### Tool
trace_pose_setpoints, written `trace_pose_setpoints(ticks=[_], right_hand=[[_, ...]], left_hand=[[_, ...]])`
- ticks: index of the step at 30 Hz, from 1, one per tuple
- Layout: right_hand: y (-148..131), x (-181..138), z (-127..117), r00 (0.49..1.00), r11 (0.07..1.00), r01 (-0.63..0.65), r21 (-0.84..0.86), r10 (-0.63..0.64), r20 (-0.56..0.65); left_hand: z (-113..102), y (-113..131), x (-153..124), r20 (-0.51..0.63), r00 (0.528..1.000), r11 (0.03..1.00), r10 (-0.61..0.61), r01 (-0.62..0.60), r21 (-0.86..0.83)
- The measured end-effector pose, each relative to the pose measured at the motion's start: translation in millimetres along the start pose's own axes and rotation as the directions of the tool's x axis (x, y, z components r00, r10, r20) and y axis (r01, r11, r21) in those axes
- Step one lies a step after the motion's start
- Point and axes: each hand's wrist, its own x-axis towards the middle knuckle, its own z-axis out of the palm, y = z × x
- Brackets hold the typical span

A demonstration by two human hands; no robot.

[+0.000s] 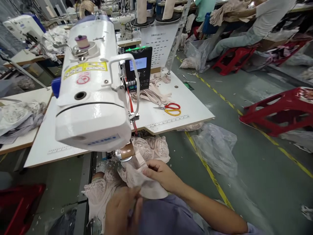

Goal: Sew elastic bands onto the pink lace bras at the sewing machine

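Note:
A pale pink lace garment (149, 150) lies under the head of a white sewing machine (90, 91) and spills down toward my lap. My right hand (161, 174) pinches the fabric edge just right of the needle area, fingers closed on the cloth. My left hand (123, 210) is low in view, blurred, fingers curled against the lace and a thin dark object I cannot name. A brown tape roll (127, 151) sits at the presser foot.
Red and yellow scissors (171, 109) and beige straps (151, 93) lie on the white table (190, 107). A control panel (139, 70) stands behind. Clear plastic bags (215, 147), red stools (278, 111) and a yellow floor line lie right. A seated person (251, 29) works at the back.

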Motion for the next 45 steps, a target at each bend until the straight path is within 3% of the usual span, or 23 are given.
trace_pose_setpoints(ticks=[2, 4, 5, 6, 7, 8, 9, 11, 13, 16, 18, 20, 24, 32, 33, 35, 36, 37, 39, 41, 43, 45], right_hand=[[-8, 0, 1, 0.978, 0.999, -0.012, -0.045, 0.021, 0.206], [-12, 0, 4, 0.931, 0.960, 0.105, -0.260, -0.003, 0.365], [-11, 2, 6, 0.917, 0.882, 0.213, -0.421, -0.031, 0.398], [-7, 3, 8, 0.914, 0.745, 0.316, -0.587, -0.073, 0.400], [-1, 6, 9, 0.913, 0.565, 0.388, -0.728, -0.129, 0.387], [7, 9, 11, 0.907, 0.384, 0.420, -0.822, -0.198, 0.371], [16, 12, 12, 0.893, 0.239, 0.426, -0.873, -0.269, 0.362], [31, 18, 12, 0.843, 0.097, 0.425, -0.900, -0.404, 0.355], [38, 22, 11, 0.789, 0.109, 0.468, -0.877, -0.498, 0.359], [35, 22, 9, 0.804, 0.286, 0.453, -0.844, -0.540, 0.248], [31, 19, 10, 0.837, 0.396, 0.392, -0.830, -0.529, 0.143], [30, 17, 12, 0.839, 0.428, 0.379, -0.821, -0.534, 0.108], [35, 18, 18, 0.831, 0.389, 0.396, -0.831, -0.537, 0.145], [54, 12, 26, 0.742, 0.285, 0.503, -0.816, -0.627, 0.238], [55, 15, 19, 0.752, 0.270, 0.519, -0.811, -0.596, 0.283], [50, 30, -10, 0.830, 0.241, 0.433, -0.868, -0.482, 0.280], [42, 40, -34, 0.876, 0.221, 0.335, -0.916, -0.432, 0.216], [30, 52, -62, 0.916, 0.181, 0.142, -0.973, -0.397, 0.059], [-2, 77, -125, 0.886, 0.141, -0.101, -0.985, -0.437, -0.154], [-36, 101, -181, 0.870, 0.118, -0.215, -0.969, -0.429, -0.245], [-63, 119, -220, 0.899, 0.092, -0.235, -0.968, -0.357, -0.253], [-77, 127, -237, 0.933, 0.067, -0.213, -0.975, -0.282, -0.224]], left_hand=[[-12, -1, 14, -0.043, 0.983, 0.971, 0.176, -0.166, 0.171], [-15, -5, 25, 0.061, 0.982, 0.940, 0.179, -0.189, 0.286], [-14, -9, 29, 0.119, 0.989, 0.941, 0.089, -0.122, 0.316], [-12, -14, 31, 0.163, 0.985, 0.948, -0.047, -0.007, 0.318], [-9, -21, 32, 0.210, 0.956, 0.953, -0.204, 0.145, 0.268], [-5, -28, 33, 0.273, 0.894, 0.934, -0.355, 0.328, 0.142], [-1, -35, 32, 0.362, 0.812, 0.862, -0.458, 0.505, -0.040], [5, -49, 31, 0.547, 0.689, 0.573, -0.476, 0.715, -0.402], [10, -58, 30, 0.605, 0.670, 0.343, -0.431, 0.742, -0.576], [10, -61, 27, 0.541, 0.704, 0.309, -0.461, 0.698, -0.646], [7, -58, 24, 0.489, 0.730, 0.327, -0.478, 0.664, -0.672], [4, -54, 21, 0.436, 0.757, 0.369, -0.487, 0.631, -0.683], [4, -47, 18, 0.326, 0.795, 0.497, -0.511, 0.583, -0.642], [14, -52, 15, 0.250, 0.782, 0.606, -0.571, 0.607, -0.514], [15, -56, 15, 0.259, 0.777, 0.614, -0.574, 0.617, -0.492], [15, -66, 13, 0.294, 0.769, 0.615, -0.568, 0.634, -0.470], [15, -71, 12, 0.314, 0.767, 0.609, -0.559, 0.637, -0.473], [15, -76, 12, 0.322, 0.764, 0.604, -0.559, 0.641, -0.474], [13, -82, 12, 0.349, 0.749, 0.570, -0.563, 0.657, -0.493], [11, -82, 12, 0.386, 0.738, 0.521, -0.553, 0.668, -0.531], [8, -78, 13, 0.416, 0.737, 0.480, -0.533, 0.668, -0.569], [5, -76, 12, 0.430, 0.732, 0.451, -0.529, 0.671, -0.588]])
